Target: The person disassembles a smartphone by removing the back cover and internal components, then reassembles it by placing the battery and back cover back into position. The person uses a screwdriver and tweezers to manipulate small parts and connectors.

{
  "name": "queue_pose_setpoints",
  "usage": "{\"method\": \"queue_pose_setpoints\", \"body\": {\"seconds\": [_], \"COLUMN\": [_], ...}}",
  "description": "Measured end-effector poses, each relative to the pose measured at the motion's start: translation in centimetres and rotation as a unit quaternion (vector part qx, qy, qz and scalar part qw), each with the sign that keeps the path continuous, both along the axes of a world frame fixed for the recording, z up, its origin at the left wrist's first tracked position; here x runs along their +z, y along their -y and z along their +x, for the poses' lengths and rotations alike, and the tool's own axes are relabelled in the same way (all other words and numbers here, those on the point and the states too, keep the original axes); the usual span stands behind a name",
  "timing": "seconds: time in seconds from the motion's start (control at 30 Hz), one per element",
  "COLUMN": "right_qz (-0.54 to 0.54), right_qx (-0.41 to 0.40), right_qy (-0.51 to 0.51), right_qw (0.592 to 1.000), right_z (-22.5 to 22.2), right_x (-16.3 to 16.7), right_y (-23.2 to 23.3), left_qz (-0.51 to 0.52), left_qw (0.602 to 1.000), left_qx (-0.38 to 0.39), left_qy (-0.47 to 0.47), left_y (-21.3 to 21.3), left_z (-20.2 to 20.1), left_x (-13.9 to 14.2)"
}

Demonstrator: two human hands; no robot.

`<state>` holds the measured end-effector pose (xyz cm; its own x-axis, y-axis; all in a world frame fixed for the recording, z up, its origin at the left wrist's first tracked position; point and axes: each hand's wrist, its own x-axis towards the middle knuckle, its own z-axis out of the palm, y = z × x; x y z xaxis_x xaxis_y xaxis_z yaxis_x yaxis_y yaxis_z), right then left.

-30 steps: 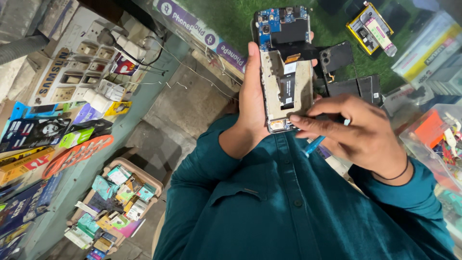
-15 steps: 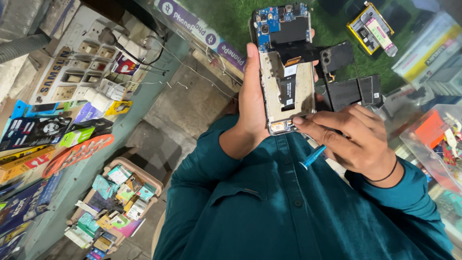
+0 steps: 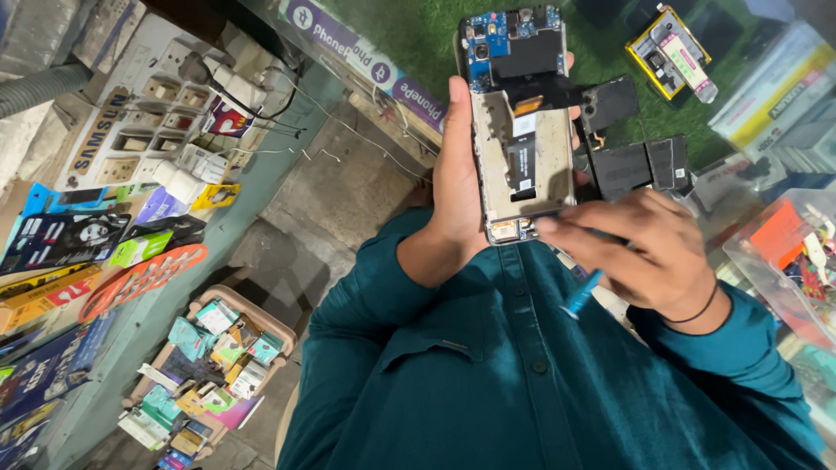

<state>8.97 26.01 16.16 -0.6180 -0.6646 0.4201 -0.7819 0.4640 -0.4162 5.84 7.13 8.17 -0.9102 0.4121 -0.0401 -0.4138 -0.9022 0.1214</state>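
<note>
Clamping opened phone (image 3: 521, 130), left hand (image 3: 457, 174); right hand (image 3: 649, 252) pinching blue tool (image 3: 582, 292), tip hidden.

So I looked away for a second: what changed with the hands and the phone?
The right hand, gripping the blue tool, slid lower on the opened phone, fingertips now at its bottom edge. The left hand holds the phone as before.
</note>
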Motion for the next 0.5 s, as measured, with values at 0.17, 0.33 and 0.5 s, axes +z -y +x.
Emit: {"method": "queue_pose_setpoints", "body": {"seconds": [0.17,0.33,0.5], "right_qz": [-0.075,-0.02,0.003], "right_qx": [-0.056,-0.032,-0.009], "right_qy": [-0.012,-0.017,-0.022], "right_qw": [0.996,0.999,1.0], "right_z": [0.7,0.7,0.4], "right_x": [-0.5,-1.0,-0.8], "right_y": [0.4,-0.5,-1.0], "left_qz": [-0.004,-0.013,-0.001], "left_qw": [1.0,1.0,1.0], "left_qx": [0.004,-0.002,-0.001], "left_qy": [-0.012,-0.017,-0.011], "left_y": [0.1,-0.1,-0.2], "left_z": [0.0,-0.2,-0.1], "left_x": [0.2,0.3,0.5]}}
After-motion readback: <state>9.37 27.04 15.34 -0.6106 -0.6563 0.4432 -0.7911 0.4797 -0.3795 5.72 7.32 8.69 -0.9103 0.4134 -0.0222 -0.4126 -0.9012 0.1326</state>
